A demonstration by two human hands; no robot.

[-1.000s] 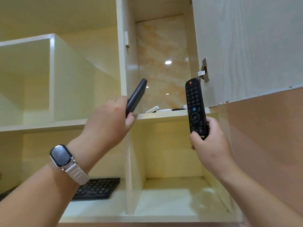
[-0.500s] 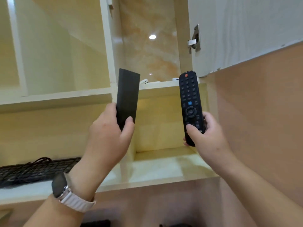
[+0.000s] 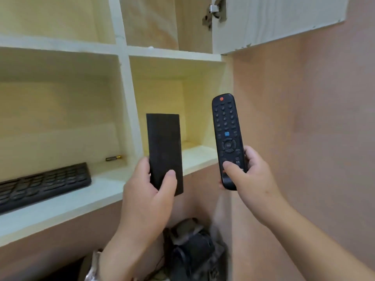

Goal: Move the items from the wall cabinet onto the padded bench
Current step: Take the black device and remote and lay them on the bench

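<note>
My left hand (image 3: 149, 196) grips the lower end of a flat black rectangular device (image 3: 164, 147), held upright in front of the wall cabinet (image 3: 129, 110). My right hand (image 3: 250, 177) holds a black remote control (image 3: 227, 136) with a red button at its top, also upright, thumb on its lower keys. Both items are in the air just in front of the cabinet's lower right compartment. The padded bench is not in view.
A black keyboard (image 3: 40, 184) lies on the cabinet's bottom shelf at the left, with a small metal bit (image 3: 113, 158) behind it. An open cabinet door (image 3: 280, 19) hangs at the upper right. Dark bags (image 3: 192, 248) sit below, against the pink wall (image 3: 314, 128).
Both hands have come down and away from the upper shelf with the black device and the remote. The view has tilted downward, so the upper shelf is out of frame.
</note>
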